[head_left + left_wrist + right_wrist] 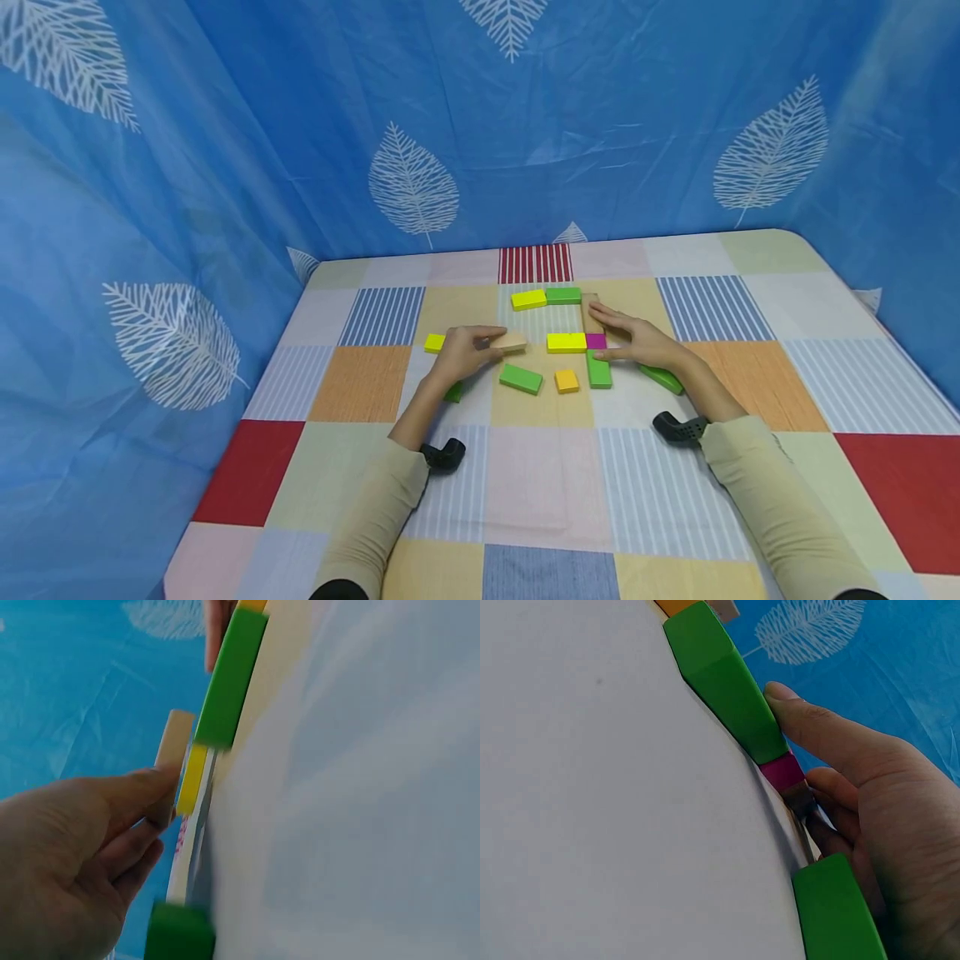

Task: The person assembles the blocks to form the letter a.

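In the head view my left hand (459,357) pinches a plain wooden block (510,342) between thumb and fingers. The left wrist view shows this wooden block (174,739) held up on edge at the fingertips. My right hand (639,340) lies along a column made of a wooden block (589,310), a purple block (596,341) and a green block (599,370). Its thumb touches the green block, and its extended fingers rest at the wooden one. A yellow block (566,342) meets the column from the left.
At the back, a yellow block (528,300) and a green block (563,296) form a row. Nearer lie a green block (521,379) and an orange block (566,382). Another green block (663,380) is under the right wrist; yellow (434,342) and green (453,392) blocks flank the left hand.
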Available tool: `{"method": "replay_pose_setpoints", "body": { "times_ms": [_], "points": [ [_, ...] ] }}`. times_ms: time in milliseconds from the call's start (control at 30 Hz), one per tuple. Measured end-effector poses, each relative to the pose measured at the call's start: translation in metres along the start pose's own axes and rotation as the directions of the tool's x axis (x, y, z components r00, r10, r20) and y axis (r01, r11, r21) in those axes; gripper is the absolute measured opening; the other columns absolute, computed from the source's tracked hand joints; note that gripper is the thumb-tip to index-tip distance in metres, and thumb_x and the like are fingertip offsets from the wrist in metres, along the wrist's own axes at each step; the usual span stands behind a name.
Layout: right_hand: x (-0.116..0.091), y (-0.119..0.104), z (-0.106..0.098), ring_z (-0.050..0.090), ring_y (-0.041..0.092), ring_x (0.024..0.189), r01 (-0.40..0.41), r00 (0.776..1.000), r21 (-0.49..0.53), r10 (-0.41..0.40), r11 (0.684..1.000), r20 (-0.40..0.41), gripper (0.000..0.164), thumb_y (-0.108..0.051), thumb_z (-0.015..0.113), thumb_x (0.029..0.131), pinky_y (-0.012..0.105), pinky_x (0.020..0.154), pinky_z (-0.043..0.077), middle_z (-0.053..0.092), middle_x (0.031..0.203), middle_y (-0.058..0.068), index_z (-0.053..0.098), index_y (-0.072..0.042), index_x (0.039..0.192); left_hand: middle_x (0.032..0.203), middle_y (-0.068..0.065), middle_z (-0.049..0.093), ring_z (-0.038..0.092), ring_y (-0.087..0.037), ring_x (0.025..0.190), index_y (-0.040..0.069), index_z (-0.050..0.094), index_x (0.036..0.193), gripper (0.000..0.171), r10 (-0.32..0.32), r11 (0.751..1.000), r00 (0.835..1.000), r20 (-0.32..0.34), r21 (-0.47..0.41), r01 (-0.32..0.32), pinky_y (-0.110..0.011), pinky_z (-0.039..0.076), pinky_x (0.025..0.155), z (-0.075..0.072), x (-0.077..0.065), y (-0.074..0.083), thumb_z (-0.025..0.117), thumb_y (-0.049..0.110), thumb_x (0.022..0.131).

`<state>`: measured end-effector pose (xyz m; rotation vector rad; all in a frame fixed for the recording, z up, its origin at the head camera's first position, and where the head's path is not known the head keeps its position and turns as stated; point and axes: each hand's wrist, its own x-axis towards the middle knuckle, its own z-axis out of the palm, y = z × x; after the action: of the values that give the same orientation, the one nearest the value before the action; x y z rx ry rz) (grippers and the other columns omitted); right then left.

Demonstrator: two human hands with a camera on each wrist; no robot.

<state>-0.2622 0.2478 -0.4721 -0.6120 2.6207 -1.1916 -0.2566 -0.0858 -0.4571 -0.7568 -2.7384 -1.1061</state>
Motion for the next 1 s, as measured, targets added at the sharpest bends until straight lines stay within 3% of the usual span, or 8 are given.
{"method": "replay_pose_setpoints", "body": {
  "times_ms": [200, 400, 1000],
  "points": [
    [-0.001, 0.0, 0.0, 0.007, 0.026, 0.14, -0.01, 1.0, 0.004, 0.01, 1.0, -0.001, 0.085, -0.043, 0.072, 0.077, 0.059, 0.107, 0.01, 0.013, 0.153, -0.005, 0.027, -0.022, 0.146, 0.113, -0.002, 0.065, 0.06, -0.015, 0.103, 0.013, 0.067, 0.115, 0.037, -0.05, 0.999, 0.998, 0.041, 0.018, 0.05, -0.027, 0.048, 0.087, 0.014, 0.006, 0.014, 0.074, 0.02, 0.079],
    [-0.001, 0.0, 0.0, 0.007, 0.026, 0.14, -0.008, 1.0, 0.011, 0.008, 1.0, 0.007, 0.086, -0.043, 0.073, 0.077, 0.059, 0.107, 0.01, 0.013, 0.153, -0.005, 0.027, -0.022, 0.146, 0.113, 0.0, 0.065, 0.06, -0.01, 0.094, 0.016, 0.067, 0.115, 0.037, -0.091, 0.993, 0.994, 0.059, 0.079, 0.086, -0.024, 0.048, 0.083, 0.021, 0.009, 0.018, 0.073, 0.024, 0.08],
    [-0.002, -0.002, 0.0, 0.007, 0.027, 0.14, -0.011, 1.0, 0.002, 0.011, 1.0, 0.002, 0.085, -0.043, 0.073, 0.077, 0.059, 0.107, 0.01, 0.013, 0.153, -0.005, 0.028, -0.023, 0.146, 0.115, 0.001, 0.064, 0.059, -0.011, 0.1, 0.016, 0.065, 0.117, 0.038, -0.061, 0.992, 0.995, 0.085, 0.115, 0.051, -0.024, 0.047, 0.087, 0.024, 0.009, 0.018, 0.071, 0.026, 0.082]
  ]
}}
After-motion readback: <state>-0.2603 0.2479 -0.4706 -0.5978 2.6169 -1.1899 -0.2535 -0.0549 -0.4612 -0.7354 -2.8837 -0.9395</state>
